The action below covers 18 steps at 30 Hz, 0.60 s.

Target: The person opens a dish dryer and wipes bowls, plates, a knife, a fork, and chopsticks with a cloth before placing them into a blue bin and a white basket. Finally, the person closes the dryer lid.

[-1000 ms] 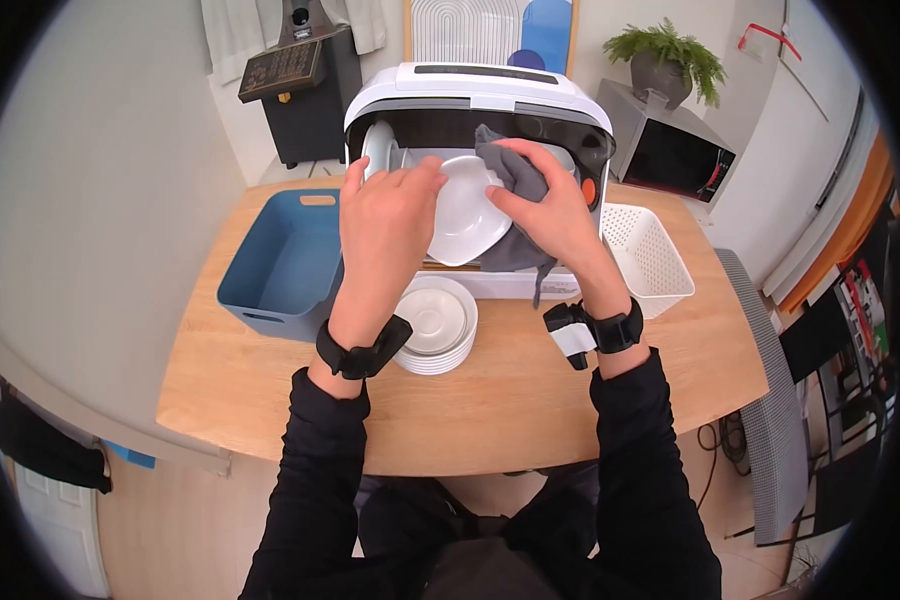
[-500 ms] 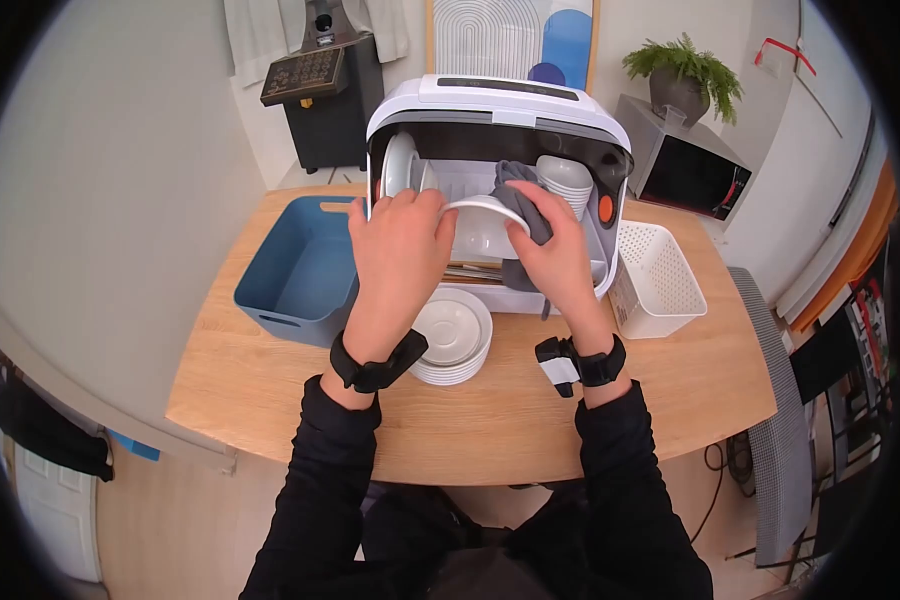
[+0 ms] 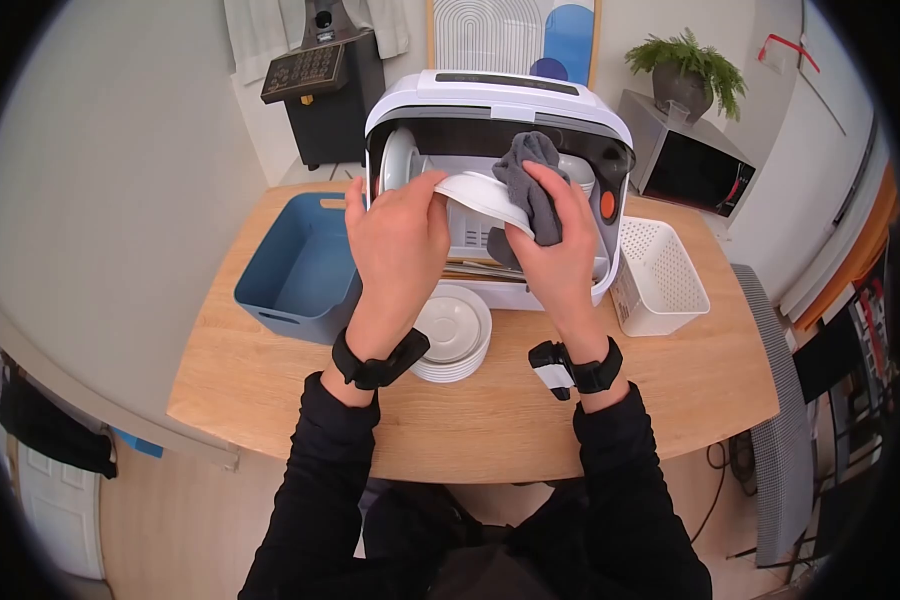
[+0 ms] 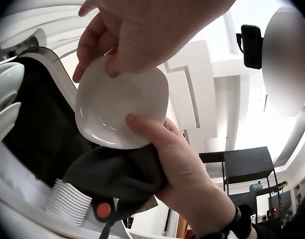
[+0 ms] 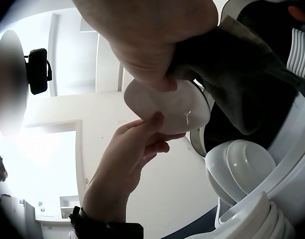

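A white, rounded-square bowl is held tilted before the open dish cabinet. My left hand pinches its rim on the left, the thumb on the inside in the left wrist view. On the other side, my right hand grips the bowl through a bunched dark grey cloth. The right thumb lies on the inner face of the bowl, and the cloth is behind it under the fingers. One end of the cloth hangs down in the left wrist view.
White plates stand at the cabinet's left, and stacked bowls at its right. Chopstick-like sticks lie along its front. A stack of saucers and plates stands before it, between a blue bin and a white perforated basket.
The bowl has turned from showing its inside to the head view to a steep tilt, its outside upward. The cloth has bunched up higher by the right fingers. Both hands keep hold.
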{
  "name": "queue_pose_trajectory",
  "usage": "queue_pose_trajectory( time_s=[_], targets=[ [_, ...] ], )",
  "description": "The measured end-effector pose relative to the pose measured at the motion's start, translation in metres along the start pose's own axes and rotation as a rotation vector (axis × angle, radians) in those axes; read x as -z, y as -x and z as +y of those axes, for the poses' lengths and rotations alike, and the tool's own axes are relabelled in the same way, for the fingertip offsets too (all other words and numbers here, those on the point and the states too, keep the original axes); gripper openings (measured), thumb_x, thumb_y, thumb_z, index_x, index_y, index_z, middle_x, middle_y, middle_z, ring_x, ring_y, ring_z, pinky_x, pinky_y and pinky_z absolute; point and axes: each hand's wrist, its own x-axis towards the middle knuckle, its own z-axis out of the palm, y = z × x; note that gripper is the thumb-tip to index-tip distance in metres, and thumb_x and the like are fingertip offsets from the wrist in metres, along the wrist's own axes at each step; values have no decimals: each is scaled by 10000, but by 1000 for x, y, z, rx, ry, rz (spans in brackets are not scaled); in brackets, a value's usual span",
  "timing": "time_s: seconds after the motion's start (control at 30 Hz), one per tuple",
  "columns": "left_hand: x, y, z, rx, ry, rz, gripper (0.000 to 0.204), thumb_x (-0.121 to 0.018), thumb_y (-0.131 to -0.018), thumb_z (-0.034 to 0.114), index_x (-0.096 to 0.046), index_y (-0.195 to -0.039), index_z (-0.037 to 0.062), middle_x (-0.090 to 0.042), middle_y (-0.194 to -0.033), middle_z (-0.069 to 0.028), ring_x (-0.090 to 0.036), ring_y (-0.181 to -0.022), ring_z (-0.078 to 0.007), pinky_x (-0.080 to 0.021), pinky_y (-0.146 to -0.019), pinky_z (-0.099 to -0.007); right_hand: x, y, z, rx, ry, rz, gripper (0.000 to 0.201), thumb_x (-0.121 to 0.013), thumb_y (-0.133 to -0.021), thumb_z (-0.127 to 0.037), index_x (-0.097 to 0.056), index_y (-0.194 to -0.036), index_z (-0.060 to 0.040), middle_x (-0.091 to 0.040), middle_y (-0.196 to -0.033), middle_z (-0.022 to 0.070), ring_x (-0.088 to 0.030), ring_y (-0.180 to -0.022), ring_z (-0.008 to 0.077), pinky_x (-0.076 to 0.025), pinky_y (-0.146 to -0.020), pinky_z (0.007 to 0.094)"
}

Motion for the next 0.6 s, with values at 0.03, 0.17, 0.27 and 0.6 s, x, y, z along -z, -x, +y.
queue_pose_trajectory(
  time_s=[0.03, 0.17, 0.27, 0.6],
  targets=[
    [0, 1, -2, 18, 32, -13, 139, -635, -862, 67, -697, -982, 99, -693, -754, -79, -651, -730, -260, -369, -1013, -490, 0, 0, 1, 3, -16, 8, 601, -729, -668, 13, -618, -1237, -145, -585, -1141, 134, -593, -1055, 350, -483, -911, 388],
    [-1, 1, -4, 47, 131, -61, 141, -611, -908, 73, -686, -1027, 87, -635, -654, -71, -616, -629, -250, -379, -1018, -481, 0, -1, -1, 11, -93, 33, 590, -725, -671, 25, -623, -1232, -125, -588, -1149, 129, -594, -1043, 340, -479, -915, 376],
    [-3, 1, -6, 90, 201, -133, 149, -630, -902, 83, -681, -1043, 79, -651, -686, -79, -626, -657, -249, -412, -956, -432, 3, -4, 0, 42, -98, 28, 587, -717, -670, 36, -632, -1227, -131, -590, -1153, 123, -594, -1032, 329, -480, -904, 362],
    [15, -4, 15, -169, 56, -4, 298, -726, -759, 36, -739, -1040, 135, -710, -846, -48, -633, -809, -245, -460, -784, -354, 11, -3, -2, 181, 277, -27, 620, -724, -649, 27, -660, -1205, -241, -588, -1195, 128, -660, -918, 334, -556, -720, 361]
  ],
)
